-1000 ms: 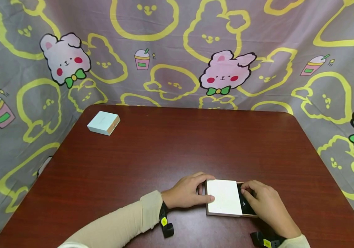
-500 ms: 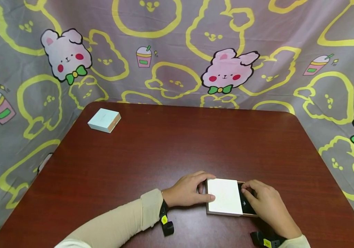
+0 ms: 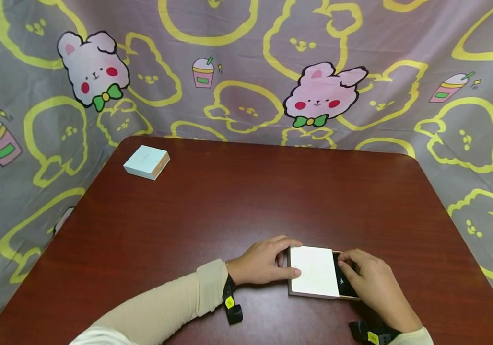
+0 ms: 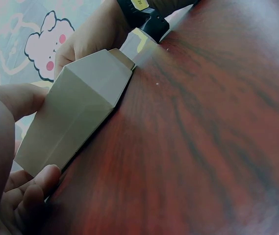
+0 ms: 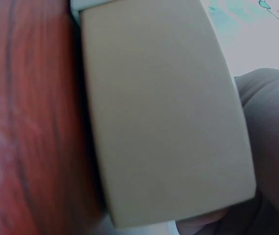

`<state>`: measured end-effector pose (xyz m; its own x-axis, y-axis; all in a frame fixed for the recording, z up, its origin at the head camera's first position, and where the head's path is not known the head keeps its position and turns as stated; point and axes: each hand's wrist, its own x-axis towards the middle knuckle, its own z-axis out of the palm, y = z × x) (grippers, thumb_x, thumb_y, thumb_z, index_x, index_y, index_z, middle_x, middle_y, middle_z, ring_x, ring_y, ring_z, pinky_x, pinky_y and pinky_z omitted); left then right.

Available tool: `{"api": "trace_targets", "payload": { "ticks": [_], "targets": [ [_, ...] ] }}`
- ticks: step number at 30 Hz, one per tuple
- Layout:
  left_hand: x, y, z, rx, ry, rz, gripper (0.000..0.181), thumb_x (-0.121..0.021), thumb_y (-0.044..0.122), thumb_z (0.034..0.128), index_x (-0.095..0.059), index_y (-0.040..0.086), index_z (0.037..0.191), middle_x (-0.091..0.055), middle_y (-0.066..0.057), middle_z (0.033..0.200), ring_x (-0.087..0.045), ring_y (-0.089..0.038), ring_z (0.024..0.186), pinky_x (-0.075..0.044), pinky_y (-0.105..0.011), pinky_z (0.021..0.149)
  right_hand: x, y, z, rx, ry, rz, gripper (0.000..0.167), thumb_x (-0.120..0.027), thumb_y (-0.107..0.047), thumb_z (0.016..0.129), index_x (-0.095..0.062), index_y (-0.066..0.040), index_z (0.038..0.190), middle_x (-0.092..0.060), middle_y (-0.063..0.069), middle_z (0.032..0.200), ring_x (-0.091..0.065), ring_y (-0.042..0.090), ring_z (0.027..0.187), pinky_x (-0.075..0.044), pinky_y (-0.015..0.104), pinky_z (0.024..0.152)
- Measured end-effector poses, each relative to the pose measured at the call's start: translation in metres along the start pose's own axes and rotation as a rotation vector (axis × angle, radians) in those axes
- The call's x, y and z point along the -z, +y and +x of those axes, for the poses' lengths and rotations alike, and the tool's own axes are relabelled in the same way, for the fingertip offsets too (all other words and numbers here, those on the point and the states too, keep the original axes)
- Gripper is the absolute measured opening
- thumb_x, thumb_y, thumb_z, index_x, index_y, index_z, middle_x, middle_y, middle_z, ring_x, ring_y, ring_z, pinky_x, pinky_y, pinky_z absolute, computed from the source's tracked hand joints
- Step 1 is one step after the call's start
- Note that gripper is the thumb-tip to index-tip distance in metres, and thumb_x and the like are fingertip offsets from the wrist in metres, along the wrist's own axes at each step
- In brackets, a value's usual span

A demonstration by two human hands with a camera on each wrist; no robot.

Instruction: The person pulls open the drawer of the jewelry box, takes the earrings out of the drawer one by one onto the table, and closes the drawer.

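A flat white box sleeve (image 3: 314, 272) lies near the table's front edge, with a tan tray (image 5: 168, 117) drawn partly out of its right side. Black material with a small white star mark (image 3: 345, 283) shows inside the tray. My left hand (image 3: 264, 262) grips the sleeve's left end, thumb at the front and fingers at the back; the left wrist view shows them around the sleeve's end (image 4: 65, 122). Over the exposed part of the tray is my right hand (image 3: 378, 287), fingers bent and fingertips at the black material; whether they pinch anything is hidden.
A pale blue box with a tan side (image 3: 146, 161) sits at the table's back left corner. The dark red table (image 3: 246, 191) is bordered behind and at both sides by a patterned cloth (image 3: 246, 62).
The head view has shifted slightly, so the far box and the cloth appear a little higher. Both hands and the partly open box hold the same arrangement.
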<state>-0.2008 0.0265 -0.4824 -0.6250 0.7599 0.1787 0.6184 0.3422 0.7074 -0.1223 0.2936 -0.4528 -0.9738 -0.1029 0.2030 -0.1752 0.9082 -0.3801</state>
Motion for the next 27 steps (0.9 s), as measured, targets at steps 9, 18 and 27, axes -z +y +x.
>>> {"api": "trace_targets", "payload": {
  "ticks": [9, 18, 27],
  "targets": [
    [0.001, 0.0006, 0.0, -0.002, -0.001, -0.005, 0.057, -0.066, 0.049, 0.0894, -0.053, 0.02, 0.136, -0.051, 0.015, 0.099, -0.05, 0.006, 0.072, -0.041, -0.014, 0.064, 0.0013, -0.0016, 0.0004, 0.003, -0.016, -0.011, 0.012, -0.074, -0.011, 0.084, -0.067, -0.021, 0.086, -0.06, -0.011, 0.084, -0.048, 0.007, 0.064, -0.041, 0.035, 0.059],
    [0.0021, 0.002, 0.0, -0.004, -0.003, 0.001, 0.055, -0.066, 0.049, 0.0892, -0.053, 0.023, 0.135, -0.051, 0.016, 0.1, -0.05, 0.007, 0.072, -0.04, -0.014, 0.065, 0.0016, -0.0014, 0.0004, -0.019, -0.043, -0.006, 0.011, -0.074, -0.013, 0.084, -0.067, -0.02, 0.087, -0.059, -0.012, 0.084, -0.048, 0.008, 0.066, -0.041, 0.035, 0.06],
    [0.0023, 0.0021, 0.0002, 0.0, -0.007, 0.003, 0.056, -0.066, 0.049, 0.0895, -0.053, 0.022, 0.136, -0.05, 0.016, 0.098, -0.05, 0.006, 0.072, -0.04, -0.014, 0.066, 0.0007, -0.0007, 0.0007, -0.009, -0.02, -0.012, 0.013, -0.074, -0.011, 0.084, -0.066, -0.022, 0.086, -0.057, -0.013, 0.081, -0.047, 0.007, 0.065, -0.04, 0.034, 0.06]
  ]
}}
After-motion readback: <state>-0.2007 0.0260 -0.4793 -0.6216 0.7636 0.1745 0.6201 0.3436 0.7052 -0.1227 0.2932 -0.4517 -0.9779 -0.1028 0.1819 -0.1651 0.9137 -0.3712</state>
